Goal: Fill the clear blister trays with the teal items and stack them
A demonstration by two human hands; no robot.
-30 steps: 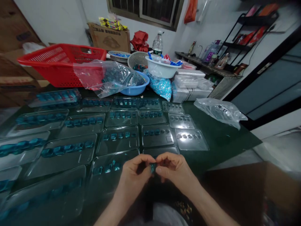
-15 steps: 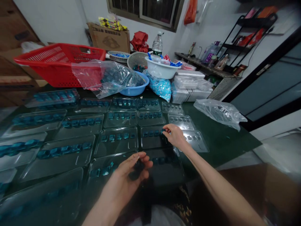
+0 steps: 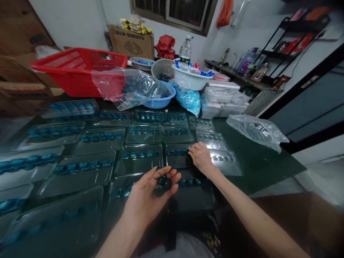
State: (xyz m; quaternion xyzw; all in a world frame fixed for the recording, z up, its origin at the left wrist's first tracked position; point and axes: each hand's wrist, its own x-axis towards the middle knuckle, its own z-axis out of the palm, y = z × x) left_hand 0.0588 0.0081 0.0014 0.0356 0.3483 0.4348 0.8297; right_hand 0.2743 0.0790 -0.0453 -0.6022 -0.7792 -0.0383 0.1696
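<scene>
While the left hand (image 3: 147,200) lies palm up, grip open, a small cluster of dark teal pieces (image 3: 162,182) sits in its cupped palm. The right hand (image 3: 201,157) rests flat, grip also open, on a clear plastic tray (image 3: 177,160) just beside a row of teal pieces (image 3: 176,152). More filled trays (image 3: 80,175) spread left across the dark green tabletop (image 3: 258,172).

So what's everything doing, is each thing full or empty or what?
Left hand, open, palm up, holding dark teal pieces
Right hand, fingertips on a clear plastic tray, which holds teal pieces
Farther-right clear tray, no teal pieces
White bowl, holding blue and red bits
Water bottle, upright, capped
</scene>
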